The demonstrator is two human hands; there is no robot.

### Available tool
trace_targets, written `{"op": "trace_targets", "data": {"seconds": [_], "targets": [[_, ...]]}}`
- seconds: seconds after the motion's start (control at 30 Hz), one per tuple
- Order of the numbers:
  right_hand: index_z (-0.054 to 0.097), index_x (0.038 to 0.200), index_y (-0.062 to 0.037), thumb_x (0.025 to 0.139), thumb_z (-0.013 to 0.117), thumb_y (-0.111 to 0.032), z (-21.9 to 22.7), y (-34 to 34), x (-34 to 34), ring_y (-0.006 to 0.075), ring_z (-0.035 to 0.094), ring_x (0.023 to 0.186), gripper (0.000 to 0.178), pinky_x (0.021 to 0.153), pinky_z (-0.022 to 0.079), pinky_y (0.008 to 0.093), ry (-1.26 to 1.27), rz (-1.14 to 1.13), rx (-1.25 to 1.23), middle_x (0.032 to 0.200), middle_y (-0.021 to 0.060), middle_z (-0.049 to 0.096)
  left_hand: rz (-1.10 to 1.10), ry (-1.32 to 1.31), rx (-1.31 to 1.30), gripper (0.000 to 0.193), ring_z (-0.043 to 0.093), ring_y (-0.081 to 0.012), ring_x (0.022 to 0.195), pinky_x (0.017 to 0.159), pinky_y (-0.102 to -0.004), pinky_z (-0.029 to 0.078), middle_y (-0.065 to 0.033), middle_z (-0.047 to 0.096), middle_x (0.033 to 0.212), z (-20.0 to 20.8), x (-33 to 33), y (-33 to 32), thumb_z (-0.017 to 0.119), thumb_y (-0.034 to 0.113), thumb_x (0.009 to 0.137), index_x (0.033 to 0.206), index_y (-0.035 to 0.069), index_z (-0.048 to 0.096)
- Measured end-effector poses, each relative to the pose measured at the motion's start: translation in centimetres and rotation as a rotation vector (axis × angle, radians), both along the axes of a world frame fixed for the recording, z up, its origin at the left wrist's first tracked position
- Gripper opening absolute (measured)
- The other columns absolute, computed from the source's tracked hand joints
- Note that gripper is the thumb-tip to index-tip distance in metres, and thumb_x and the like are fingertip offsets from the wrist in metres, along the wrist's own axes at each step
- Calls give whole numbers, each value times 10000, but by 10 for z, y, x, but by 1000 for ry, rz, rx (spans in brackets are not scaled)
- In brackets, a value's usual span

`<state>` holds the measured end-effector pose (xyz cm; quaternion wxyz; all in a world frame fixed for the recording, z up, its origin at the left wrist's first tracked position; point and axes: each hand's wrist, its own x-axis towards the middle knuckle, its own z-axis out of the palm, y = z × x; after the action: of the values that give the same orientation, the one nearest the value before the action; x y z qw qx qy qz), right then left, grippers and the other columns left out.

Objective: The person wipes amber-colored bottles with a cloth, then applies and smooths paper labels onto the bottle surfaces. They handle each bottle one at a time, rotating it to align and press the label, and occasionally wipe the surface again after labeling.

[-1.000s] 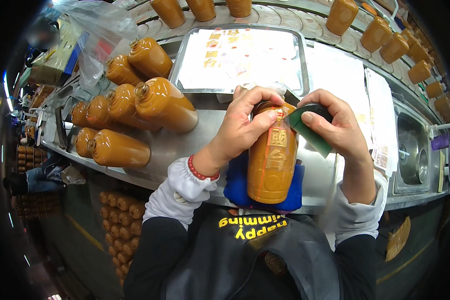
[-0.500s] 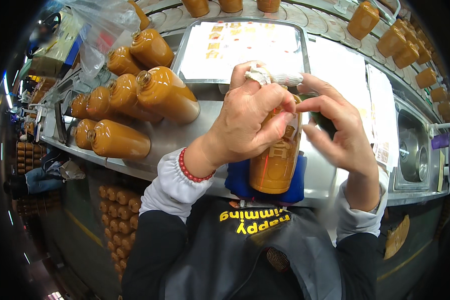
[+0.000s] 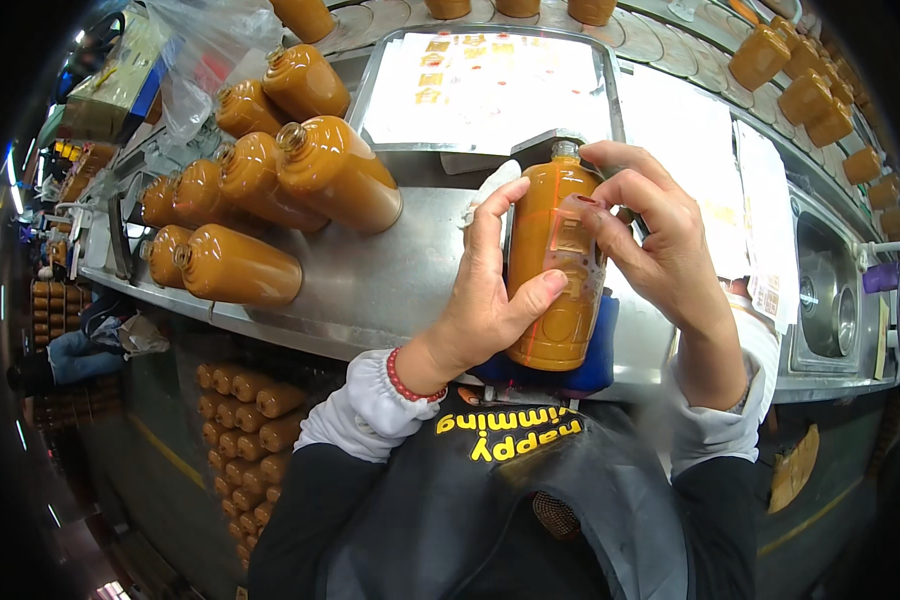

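Note:
An amber-brown glass bottle point(image 3: 552, 335) with a clear neck lies tilted before me on a blue pad point(image 3: 598, 345), its neck pointing away. My left hand point(image 3: 490, 290) grips its left side, thumb across the front. A white cloth point(image 3: 488, 192) sticks out beside that hand's fingertips. On the bottle's face are a transparent decal with raised characters and a red light line. My right hand point(image 3: 660, 235) has thumb and forefinger pinched at the upper right of this face, on something small and dark reddish that I cannot make out.
Several similar brown bottles point(image 3: 340, 180) stand on the steel bench at left. Behind is a metal tray point(image 3: 615, 85) with a decal sheet point(image 3: 530, 110). White papers point(image 3: 685, 130) lie to its right, near a steel sink point(image 3: 820, 290). A slatted conveyor point(image 3: 390, 22) carrying bottles runs along the back.
My left hand has come down from the bottle's neck to its left side, taking the cloth along. The right hand has moved from beside the neck to a pinch on the bottle's face.

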<state>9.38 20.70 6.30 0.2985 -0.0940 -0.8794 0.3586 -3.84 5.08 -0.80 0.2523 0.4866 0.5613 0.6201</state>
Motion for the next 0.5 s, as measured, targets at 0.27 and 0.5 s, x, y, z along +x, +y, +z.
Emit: {"op": "trace_targets", "data": {"seconds": [0.27,0.5], "targets": [[632,890,5,906,718,-29,-8,1,-3,173,667,890,94,743,540,280,7,-31,-23,1224,158,650,-26,-155,-54,778,350,-297,1364,1184,-419,245,-224,362,1439,-4,5,-1,661,281,947,1510,-54,242],[627,898,5,913,712,-30,-12,1,-1,162,656,846,94,714,535,278,16,-32,36,1217,156,650,-37,-190,-41,780,342,-284,1376,1183,-405,251,-212,364,1435,-4,6,-1,663,269,956,1517,-58,232]]}}
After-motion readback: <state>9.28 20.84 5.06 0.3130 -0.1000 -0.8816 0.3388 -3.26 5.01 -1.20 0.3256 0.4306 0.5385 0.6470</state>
